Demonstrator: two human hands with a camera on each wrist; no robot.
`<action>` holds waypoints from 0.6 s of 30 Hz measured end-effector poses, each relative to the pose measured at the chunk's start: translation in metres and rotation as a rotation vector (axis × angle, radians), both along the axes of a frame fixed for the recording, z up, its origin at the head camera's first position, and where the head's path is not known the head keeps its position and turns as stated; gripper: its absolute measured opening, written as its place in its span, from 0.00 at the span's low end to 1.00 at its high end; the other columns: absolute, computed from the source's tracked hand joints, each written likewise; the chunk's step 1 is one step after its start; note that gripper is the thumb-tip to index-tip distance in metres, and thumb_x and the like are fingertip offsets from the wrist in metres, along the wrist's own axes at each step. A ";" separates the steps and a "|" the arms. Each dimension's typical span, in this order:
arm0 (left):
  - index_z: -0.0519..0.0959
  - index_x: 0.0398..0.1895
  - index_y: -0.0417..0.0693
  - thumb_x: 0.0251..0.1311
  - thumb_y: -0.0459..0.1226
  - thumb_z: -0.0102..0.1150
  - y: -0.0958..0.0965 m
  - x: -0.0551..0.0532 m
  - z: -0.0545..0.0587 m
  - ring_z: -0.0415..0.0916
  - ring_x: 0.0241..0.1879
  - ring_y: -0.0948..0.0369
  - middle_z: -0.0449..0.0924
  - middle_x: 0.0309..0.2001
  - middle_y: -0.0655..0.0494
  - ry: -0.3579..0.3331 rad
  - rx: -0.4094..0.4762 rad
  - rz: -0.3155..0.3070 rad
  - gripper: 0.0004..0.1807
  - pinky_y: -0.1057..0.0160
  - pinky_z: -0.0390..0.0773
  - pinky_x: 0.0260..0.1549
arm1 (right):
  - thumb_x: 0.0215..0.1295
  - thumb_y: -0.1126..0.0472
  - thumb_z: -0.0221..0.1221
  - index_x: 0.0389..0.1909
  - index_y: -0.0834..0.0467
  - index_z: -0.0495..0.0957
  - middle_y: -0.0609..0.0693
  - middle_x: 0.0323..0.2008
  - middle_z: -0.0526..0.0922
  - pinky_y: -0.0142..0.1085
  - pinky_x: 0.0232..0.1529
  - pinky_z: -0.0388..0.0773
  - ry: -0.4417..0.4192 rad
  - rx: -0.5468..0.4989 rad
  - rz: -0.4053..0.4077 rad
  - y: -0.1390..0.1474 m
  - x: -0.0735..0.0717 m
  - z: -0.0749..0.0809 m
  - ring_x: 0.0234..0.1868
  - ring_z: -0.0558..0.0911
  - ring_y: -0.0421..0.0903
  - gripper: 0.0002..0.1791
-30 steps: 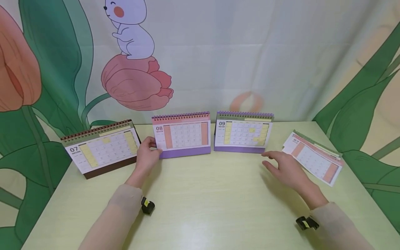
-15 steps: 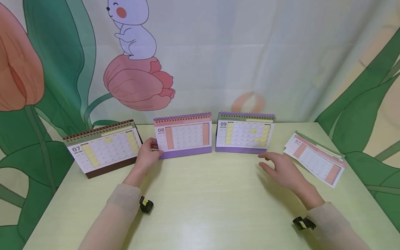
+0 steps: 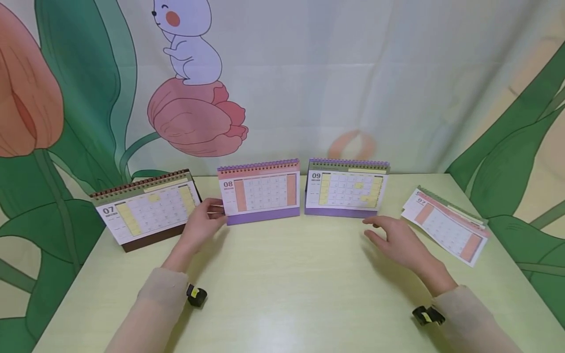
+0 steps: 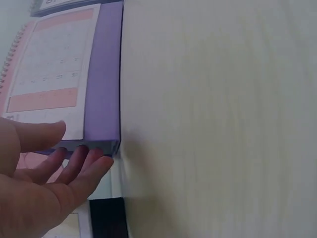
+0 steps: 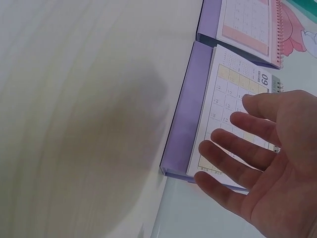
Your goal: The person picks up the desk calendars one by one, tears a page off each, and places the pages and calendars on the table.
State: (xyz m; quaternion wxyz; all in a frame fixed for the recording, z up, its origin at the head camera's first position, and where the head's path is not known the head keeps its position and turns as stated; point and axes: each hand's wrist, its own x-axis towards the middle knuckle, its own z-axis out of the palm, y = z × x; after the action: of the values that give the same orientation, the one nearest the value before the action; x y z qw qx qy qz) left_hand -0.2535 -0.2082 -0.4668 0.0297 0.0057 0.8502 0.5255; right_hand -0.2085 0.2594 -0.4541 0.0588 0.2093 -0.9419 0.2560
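Note:
A desk calendar (image 3: 265, 191) with a pink page marked 08 and a purple base stands upright in the middle. At its left end my left hand (image 3: 200, 226) has its thumb and fingers loosely spread; in the left wrist view the thumb is parted from the fingers (image 4: 91, 181), with no grip on the calendar. To the right stands another calendar (image 3: 346, 189), marked 09, with a green header and purple base. My right hand (image 3: 399, 241) hovers before its lower right corner, fingers relaxed and holding nothing, as the right wrist view also shows.
A brown-based calendar (image 3: 150, 211) marked 07 stands angled at the left, close to my left hand. Loose calendar sheets (image 3: 446, 225) lie at the right on the pale table (image 3: 282, 289). A printed curtain (image 3: 282, 88) hangs behind.
My left hand has let go of the 08 calendar and drawn slightly left, toward me. My right hand has shifted a little left in view. The calendars stay in place.

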 end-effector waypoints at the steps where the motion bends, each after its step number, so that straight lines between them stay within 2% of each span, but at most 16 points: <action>1: 0.66 0.68 0.31 0.70 0.30 0.58 -0.002 0.003 0.002 0.74 0.60 0.42 0.74 0.60 0.34 0.001 -0.009 -0.010 0.26 0.49 0.75 0.59 | 0.73 0.63 0.62 0.56 0.66 0.81 0.60 0.52 0.85 0.56 0.55 0.78 -0.004 0.000 0.000 0.000 0.000 0.000 0.55 0.83 0.59 0.16; 6: 0.69 0.67 0.31 0.71 0.33 0.59 -0.008 0.014 0.010 0.76 0.57 0.42 0.75 0.59 0.33 -0.011 -0.015 -0.092 0.25 0.47 0.79 0.54 | 0.73 0.63 0.62 0.56 0.66 0.82 0.60 0.52 0.85 0.56 0.55 0.78 -0.007 0.001 0.003 0.000 0.000 0.001 0.55 0.83 0.59 0.16; 11: 0.73 0.62 0.30 0.72 0.33 0.59 -0.017 0.023 0.011 0.78 0.49 0.46 0.79 0.53 0.37 0.007 -0.044 -0.167 0.20 0.51 0.81 0.46 | 0.72 0.63 0.63 0.55 0.66 0.82 0.60 0.52 0.85 0.56 0.54 0.79 -0.006 -0.001 0.013 -0.001 -0.002 0.000 0.54 0.83 0.60 0.16; 15: 0.76 0.59 0.32 0.73 0.33 0.59 -0.023 0.032 0.014 0.79 0.46 0.49 0.80 0.52 0.40 0.022 -0.087 -0.183 0.17 0.52 0.81 0.44 | 0.72 0.63 0.63 0.55 0.67 0.82 0.60 0.52 0.85 0.57 0.53 0.79 -0.010 -0.002 0.018 -0.001 -0.002 -0.001 0.53 0.84 0.61 0.16; 18: 0.78 0.58 0.34 0.73 0.35 0.58 -0.026 0.040 0.019 0.80 0.45 0.49 0.81 0.50 0.41 0.038 -0.133 -0.143 0.16 0.54 0.81 0.42 | 0.72 0.63 0.62 0.55 0.67 0.82 0.60 0.52 0.85 0.57 0.54 0.79 -0.010 -0.003 0.020 0.000 -0.002 -0.001 0.53 0.84 0.61 0.16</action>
State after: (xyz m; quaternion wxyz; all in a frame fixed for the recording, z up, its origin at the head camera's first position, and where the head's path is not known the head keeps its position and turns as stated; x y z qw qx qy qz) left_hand -0.2138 -0.2345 -0.4481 0.0513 0.0744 0.8810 0.4645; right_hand -0.2105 0.2589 -0.4547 0.0517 0.2172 -0.9397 0.2590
